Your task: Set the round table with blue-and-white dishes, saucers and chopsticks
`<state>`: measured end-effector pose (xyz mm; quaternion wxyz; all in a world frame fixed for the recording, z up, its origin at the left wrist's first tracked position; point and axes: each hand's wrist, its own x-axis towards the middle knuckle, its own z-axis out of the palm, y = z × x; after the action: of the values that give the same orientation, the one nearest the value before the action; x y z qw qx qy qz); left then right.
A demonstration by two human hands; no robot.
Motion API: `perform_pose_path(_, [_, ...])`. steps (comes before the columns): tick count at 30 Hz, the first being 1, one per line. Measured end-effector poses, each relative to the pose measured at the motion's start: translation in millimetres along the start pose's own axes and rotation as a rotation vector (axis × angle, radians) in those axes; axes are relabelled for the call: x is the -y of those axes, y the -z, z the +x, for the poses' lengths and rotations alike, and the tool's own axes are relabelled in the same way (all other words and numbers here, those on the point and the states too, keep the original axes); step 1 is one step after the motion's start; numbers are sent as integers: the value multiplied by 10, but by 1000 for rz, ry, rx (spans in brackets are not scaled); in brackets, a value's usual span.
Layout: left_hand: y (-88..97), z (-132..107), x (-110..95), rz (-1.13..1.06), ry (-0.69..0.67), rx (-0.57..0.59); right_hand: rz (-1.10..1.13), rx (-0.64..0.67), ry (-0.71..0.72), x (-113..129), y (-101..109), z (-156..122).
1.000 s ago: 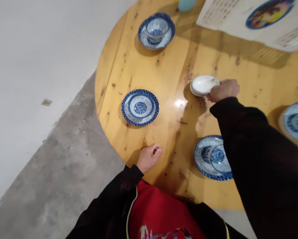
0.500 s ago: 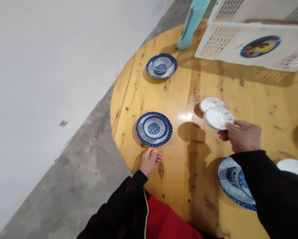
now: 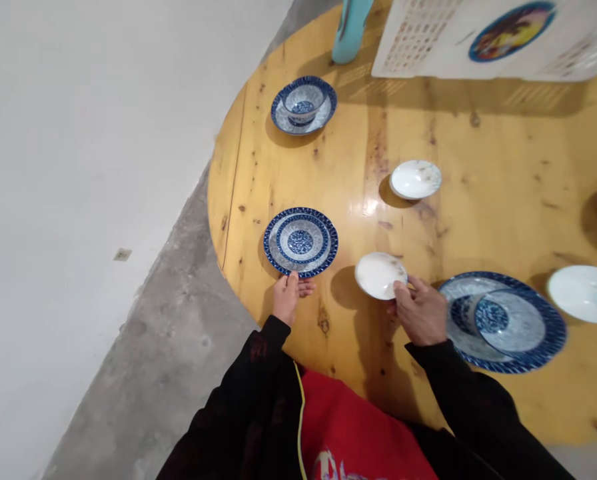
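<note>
My right hand (image 3: pixel 418 307) holds a small white bowl (image 3: pixel 378 275) by its right rim, thumb on top, above the table. A shadow lies to the bowl's left. My left hand (image 3: pixel 287 297) is at the near rim of a blue-and-white plate (image 3: pixel 273 247); its thumb overlaps the rim and its fingers are beside or under the edge. A smaller blue-ringed dish (image 3: pixel 301 241) sits in that plate. Beyond my right hand, another white bowl (image 3: pixel 414 180) stands on the table.
The round wooden table (image 3: pixel 348 167) bears a blue-patterned bowl on a plate (image 3: pixel 298 127) at the far left, another such plate (image 3: pixel 548 333) with a bowl at right, and a white dish (image 3: pixel 586 293). A white basket (image 3: pixel 428 40) and turquoise bottle (image 3: pixel 349 37) stand behind.
My right hand has brought the white bowl toward me and leftward, away from the other white bowl. My left hand has moved onto the plate's near rim. The camera view has shifted.
</note>
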<state>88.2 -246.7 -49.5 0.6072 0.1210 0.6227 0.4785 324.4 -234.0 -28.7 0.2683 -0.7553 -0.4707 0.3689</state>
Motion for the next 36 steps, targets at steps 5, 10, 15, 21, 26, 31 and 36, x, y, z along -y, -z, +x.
perform_pose_path(5, [4,64,-90,2,-13,-13,-36,-20,-26,20,-117,-272])
perform_pose_path(10, [15,174,-195,45,-51,-21,13,34,-68,-26,-214,-373])
perform_pose_path(15, [42,224,-236,59,-47,-20,29,36,-90,-66,-246,-389])
perform_pose_path(21, [46,221,-261,27,-32,-46,13,29,-64,-67,-248,-384])
perform_pose_path(26, [36,199,-245,7,-37,-65,34,28,-62,-73,-271,-381])
perform_pose_path(31, [15,193,-224,-27,-34,-89,48,20,-67,-82,-306,-372])
perform_pose_path(36, [-23,190,-217,-68,-53,-101,39,20,-93,-87,-331,-353])
